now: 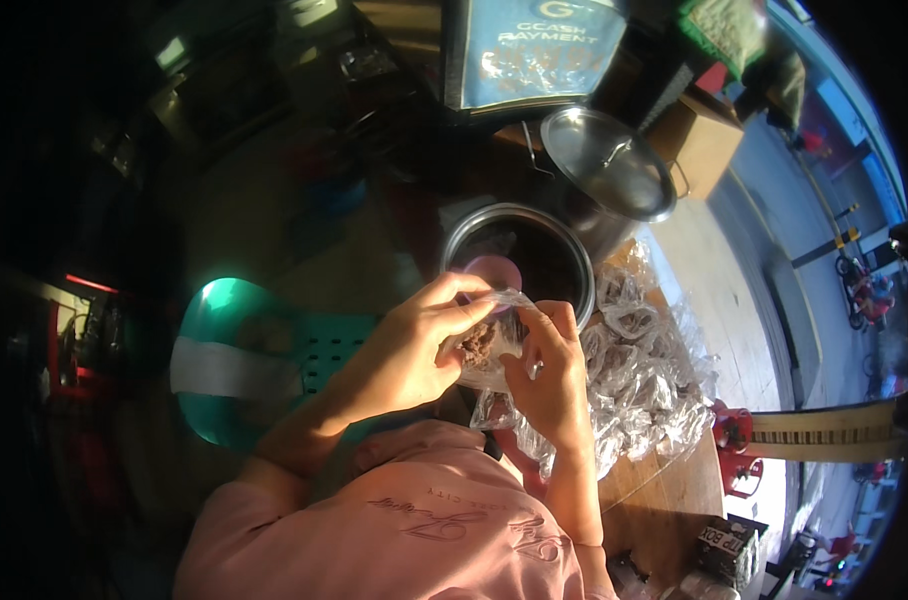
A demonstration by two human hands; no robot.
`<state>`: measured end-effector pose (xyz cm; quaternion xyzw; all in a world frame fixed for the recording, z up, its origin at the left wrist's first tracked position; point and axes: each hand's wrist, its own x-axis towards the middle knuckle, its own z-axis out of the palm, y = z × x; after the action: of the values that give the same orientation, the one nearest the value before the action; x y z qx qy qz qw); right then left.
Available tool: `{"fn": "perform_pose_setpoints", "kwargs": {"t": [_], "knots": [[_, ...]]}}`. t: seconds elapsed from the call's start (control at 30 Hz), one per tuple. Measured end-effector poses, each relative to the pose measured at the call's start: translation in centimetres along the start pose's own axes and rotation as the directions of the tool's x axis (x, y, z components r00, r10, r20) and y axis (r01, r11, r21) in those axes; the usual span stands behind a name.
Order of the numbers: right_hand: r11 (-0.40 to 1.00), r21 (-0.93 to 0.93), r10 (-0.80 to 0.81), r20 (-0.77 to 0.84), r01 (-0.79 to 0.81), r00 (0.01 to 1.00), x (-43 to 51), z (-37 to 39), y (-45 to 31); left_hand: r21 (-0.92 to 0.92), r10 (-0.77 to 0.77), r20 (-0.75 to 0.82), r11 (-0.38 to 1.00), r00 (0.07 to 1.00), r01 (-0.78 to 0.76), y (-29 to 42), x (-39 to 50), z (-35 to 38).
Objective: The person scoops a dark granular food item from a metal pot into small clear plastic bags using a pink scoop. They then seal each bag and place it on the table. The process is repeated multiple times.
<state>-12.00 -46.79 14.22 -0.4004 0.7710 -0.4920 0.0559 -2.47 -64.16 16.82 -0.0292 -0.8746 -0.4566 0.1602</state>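
Observation:
Between my hands is a clear plastic bag (491,376) with a clump of brown, crumbly food (478,345) inside. My left hand (416,345) pinches the bag's upper edge between thumb and fingers. On the other side, my right hand (551,375) grips the same edge with its fingertips. Just beyond them stands a round steel pot (585,259) without a lid, its inside dark. A pink plastic cup or scoop (493,271) shows at the pot's near left, partly hidden by my fingers. To the right of my right hand lies a heap of clear plastic bags (641,375), their contents hard to make out.
A larger steel pot with a lid (608,165) stands behind the open one, near a cardboard box (698,142) and a blue sign (536,52) bearing writing. The wooden tabletop (649,487) holds a tip box (728,551). A green plastic chair (229,315) is at left; a street with motorcycles (859,292) lies right.

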Motion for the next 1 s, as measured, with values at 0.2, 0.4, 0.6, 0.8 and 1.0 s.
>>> {"fn": "perform_pose_setpoints", "kwargs": {"t": [0.2,0.4,0.6,0.8,1.0], "knots": [[0.976,0.214,-0.059,0.094,0.037,0.994,2.0,0.3,0.4,-0.067,-0.069,-0.051,0.996,0.996,0.065,-1.8,-0.9,-1.4],[0.990,0.104,0.101,-0.071,-0.093,0.992,6.3,0.2,4.7,-0.048,-0.168,-0.241,0.986,0.956,0.161,-4.6,-3.1,-4.6],[0.871,-0.188,-0.396,0.278,0.453,0.875,11.5,4.0,8.1,0.001,-0.242,-0.393,0.965,0.887,0.263,-7.4,-5.5,-6.7],[0.743,-0.297,-0.372,0.561,0.600,0.739,13.3,7.3,9.8,-0.130,-0.364,-0.461,0.930,0.809,0.345,-8.9,-7.7,-7.8],[0.703,-0.377,-0.310,0.601,0.603,0.737,14.1,4.9,10.5,-0.145,-0.394,-0.446,0.918,0.804,0.370,-9.6,-8.3,-7.8]]}}
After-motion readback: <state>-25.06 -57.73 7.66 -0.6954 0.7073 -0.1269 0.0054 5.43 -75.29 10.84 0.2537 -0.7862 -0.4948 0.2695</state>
